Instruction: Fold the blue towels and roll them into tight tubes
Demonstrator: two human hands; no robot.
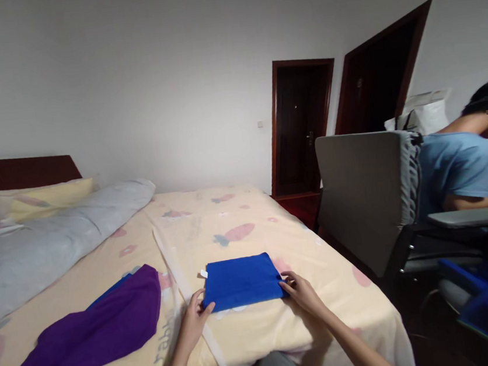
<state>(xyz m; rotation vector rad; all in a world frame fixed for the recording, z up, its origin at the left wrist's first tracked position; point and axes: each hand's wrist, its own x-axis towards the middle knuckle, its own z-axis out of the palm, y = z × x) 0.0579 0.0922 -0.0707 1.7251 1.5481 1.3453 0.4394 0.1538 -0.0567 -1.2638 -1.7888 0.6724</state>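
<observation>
A folded blue cloth (241, 280) lies flat on the bed (260, 328), near its foot edge; the left hand (196, 317) pinches its near-left corner, the right hand (299, 291) grips its near-right corner. A purple cloth (93, 332) lies spread to the left; another person (466, 166) sits in a chair (362, 193) on the right.

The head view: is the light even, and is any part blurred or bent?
Head view: soft, dim indoor light, no glare; blue folded cloth and both hands fairly sharp; door frames lean from wide-lens distortion; the seated person's face is blurred out.
</observation>
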